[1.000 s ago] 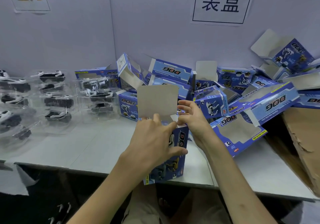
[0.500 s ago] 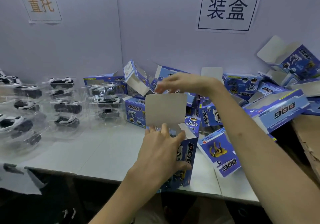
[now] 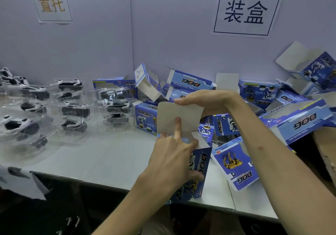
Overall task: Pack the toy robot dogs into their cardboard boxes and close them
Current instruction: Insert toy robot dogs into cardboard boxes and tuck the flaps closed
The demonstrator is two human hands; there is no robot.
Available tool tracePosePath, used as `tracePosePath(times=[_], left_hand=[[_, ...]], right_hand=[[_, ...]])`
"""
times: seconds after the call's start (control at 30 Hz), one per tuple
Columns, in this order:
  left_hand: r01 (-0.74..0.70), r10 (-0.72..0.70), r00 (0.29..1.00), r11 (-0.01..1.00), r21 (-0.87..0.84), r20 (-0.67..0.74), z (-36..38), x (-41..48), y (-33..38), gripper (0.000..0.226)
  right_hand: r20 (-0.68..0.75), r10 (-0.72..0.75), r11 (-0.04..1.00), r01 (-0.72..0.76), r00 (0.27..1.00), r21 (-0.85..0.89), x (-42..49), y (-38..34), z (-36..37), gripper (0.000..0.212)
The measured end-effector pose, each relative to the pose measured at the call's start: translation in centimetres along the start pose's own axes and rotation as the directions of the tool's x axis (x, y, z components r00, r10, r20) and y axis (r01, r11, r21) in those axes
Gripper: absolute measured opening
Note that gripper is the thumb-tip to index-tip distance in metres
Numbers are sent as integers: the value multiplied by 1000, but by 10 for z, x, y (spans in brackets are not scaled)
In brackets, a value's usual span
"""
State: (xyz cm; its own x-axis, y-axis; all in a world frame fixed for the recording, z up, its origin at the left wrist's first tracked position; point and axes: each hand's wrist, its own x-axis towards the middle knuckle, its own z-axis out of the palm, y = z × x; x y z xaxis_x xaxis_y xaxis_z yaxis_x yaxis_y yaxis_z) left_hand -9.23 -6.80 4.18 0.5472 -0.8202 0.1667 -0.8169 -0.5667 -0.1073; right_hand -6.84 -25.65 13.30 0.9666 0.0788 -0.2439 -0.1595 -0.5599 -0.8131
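Blue DOG box (image 3: 201, 169) stands upright at the table's (image 3: 109, 159) near edge. My left hand (image 3: 172, 159) grips its side, index finger pressed on the raised top flap (image 3: 189, 114). My right hand (image 3: 205, 101) pinches that flap's upper edge. Beyond, more boxes (image 3: 300, 121) lie piled.

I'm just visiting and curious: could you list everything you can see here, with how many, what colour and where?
held box: one, blue, upright at the table's front edge, grey flap raised
other boxes: many, blue, piled right against the wall
toy robot dogs: many, black and white, in clear trays, left
signs: two, white, on the wall
table: one, pale grey
brown carton: one, far right
left hand: grips the held box, forefinger on the flap
right hand: on the flap's top edge
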Motion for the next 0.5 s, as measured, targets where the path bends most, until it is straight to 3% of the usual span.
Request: tracePosePath(times=[0.2, 0.37, 0.5], left_hand=[[-9, 9, 1000, 1000, 4, 20, -2, -1, 0, 87], [-11, 10, 1000, 1000, 12, 28, -2, 0, 0, 89], [-8, 8, 1000, 1000, 14, 27, -1, 0, 0, 88]], right_hand=[[38, -37, 999, 37, 999, 23, -1, 2, -2, 36], [71, -48, 999, 50, 996, -18, -1, 0, -1, 40], [92, -78, 995, 83, 993, -57, -1, 3, 3, 27]])
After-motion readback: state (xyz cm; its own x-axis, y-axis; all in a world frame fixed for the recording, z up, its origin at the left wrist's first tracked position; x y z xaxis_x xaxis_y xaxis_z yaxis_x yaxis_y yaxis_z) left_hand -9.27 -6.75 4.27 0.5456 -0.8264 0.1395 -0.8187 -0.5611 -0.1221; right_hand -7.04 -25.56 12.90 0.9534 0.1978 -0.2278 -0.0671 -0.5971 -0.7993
